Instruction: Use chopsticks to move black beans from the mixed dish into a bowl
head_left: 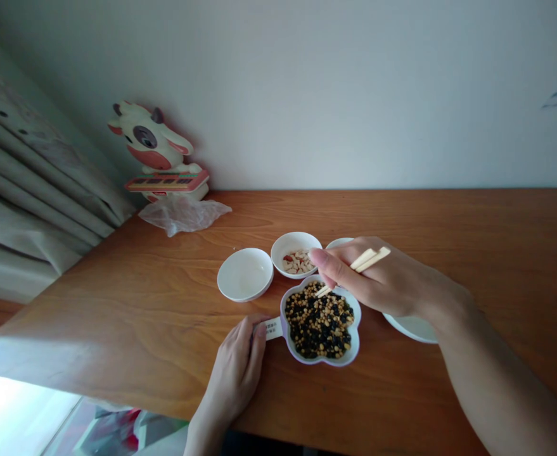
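Observation:
My left hand (237,367) grips the handle of a flower-shaped bowl (284,329) with a pale purple rim. Mixed black and yellow beans (320,323) fill the bowl. Between the fingers of my right hand (383,278) is a pair of wooden chopsticks (367,259), their tips down at the beans near the bowl's far side. Just behind stands a small white bowl (297,239) holding pale, peanut-like pieces (298,261). To its left sits a white bowl (246,275) with nothing visible inside. My right hand partly hides another white bowl (339,242).
A white plate (414,328) lies partly under my right wrist on the wooden table (164,316). At the back left, a cow-shaped toy keyboard (164,158) leans by the wall, with a clear plastic bag (183,214) before it. A curtain (31,202) hangs at the left.

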### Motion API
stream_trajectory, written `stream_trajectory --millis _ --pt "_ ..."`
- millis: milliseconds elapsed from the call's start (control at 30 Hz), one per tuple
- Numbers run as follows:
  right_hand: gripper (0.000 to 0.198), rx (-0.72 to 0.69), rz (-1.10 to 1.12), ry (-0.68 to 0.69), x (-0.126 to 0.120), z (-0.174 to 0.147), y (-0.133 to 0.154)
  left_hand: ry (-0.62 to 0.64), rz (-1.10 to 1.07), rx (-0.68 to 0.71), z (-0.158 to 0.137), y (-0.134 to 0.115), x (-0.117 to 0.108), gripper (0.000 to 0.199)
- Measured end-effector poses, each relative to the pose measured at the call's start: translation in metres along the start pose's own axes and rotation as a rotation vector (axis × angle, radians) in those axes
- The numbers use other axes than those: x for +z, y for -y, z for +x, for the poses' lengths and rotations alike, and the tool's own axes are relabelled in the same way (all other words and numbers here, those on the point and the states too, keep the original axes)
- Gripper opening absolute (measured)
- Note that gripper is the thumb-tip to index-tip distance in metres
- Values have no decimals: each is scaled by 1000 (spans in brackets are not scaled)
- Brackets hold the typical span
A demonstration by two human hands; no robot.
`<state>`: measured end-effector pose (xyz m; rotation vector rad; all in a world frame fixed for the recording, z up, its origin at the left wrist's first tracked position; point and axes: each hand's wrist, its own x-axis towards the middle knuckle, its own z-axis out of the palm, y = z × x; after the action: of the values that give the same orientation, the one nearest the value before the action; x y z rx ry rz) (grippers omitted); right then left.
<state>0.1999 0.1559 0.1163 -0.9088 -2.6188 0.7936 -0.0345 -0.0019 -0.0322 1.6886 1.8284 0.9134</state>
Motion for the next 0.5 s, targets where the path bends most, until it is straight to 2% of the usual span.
stream_trajectory --millis 200,333,500 --pt "60 -19 -27 56 1 3 -3 4 0 -29 -1 3 1 23" --pt "57 -72 -48 60 3 5 -5 21 -5 -32 -1 4 1 23" --pt "55 -68 -58 62 7 6 -7 27 5 -30 -1 5 0 24"
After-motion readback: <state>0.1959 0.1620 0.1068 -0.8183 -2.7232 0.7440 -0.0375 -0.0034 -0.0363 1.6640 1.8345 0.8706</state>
